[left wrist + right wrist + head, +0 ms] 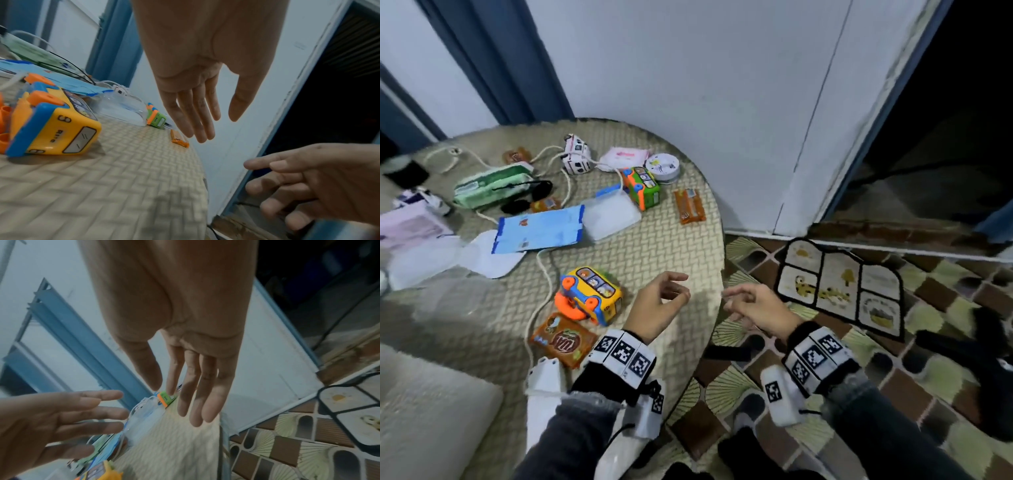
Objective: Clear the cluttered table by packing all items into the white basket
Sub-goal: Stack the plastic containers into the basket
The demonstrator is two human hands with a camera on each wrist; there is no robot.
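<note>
Both hands hover empty at the near edge of the table (661, 212). My left hand (654, 305) hangs over the tabletop with fingers loosely spread, gripping nothing; my right hand (753, 308) floats just past the rim, over the patterned floor, equally loose.

Just left of the left palm sits a yellow toy bus (589, 294), with an orange snack packet (563, 339) touching its near side. Farther beyond the fingers lie a clear plastic tub (611, 214), a green toy bus (642, 186), a wafer bar (690, 205) and a blue paper bag (539, 228).

No view shows the white basket, so its place is unknown. That is the main risk: anything lifted has nowhere visible to go. A white cord (546, 270) also runs beside the yellow bus; grabbing the bus carelessly could snag it and drag neighbours off the edge.
</note>
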